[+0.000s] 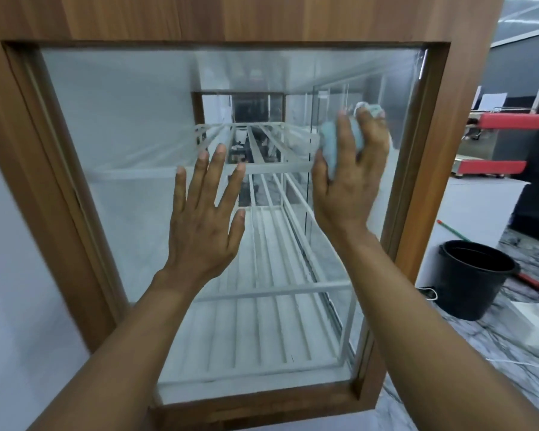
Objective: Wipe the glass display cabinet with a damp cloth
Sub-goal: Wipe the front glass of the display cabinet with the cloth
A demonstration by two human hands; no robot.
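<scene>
The glass display cabinet (25,157) fills the view: a wood-framed end pane (122,126) with white slatted shelves behind it. My left hand (204,209) lies flat on the glass near the middle, fingers spread, holding nothing. My right hand (352,172) presses a light blue cloth (330,144) against the right part of the pane. The cloth is bunched under the palm and pokes out between the fingers and above the fingertips.
A black bucket (473,278) stands on the marble floor at the right, with a red-and-green handled tool (455,231) leaning behind it. A red-trimmed machine (498,144) sits on a white counter further right. A white wall is at the left.
</scene>
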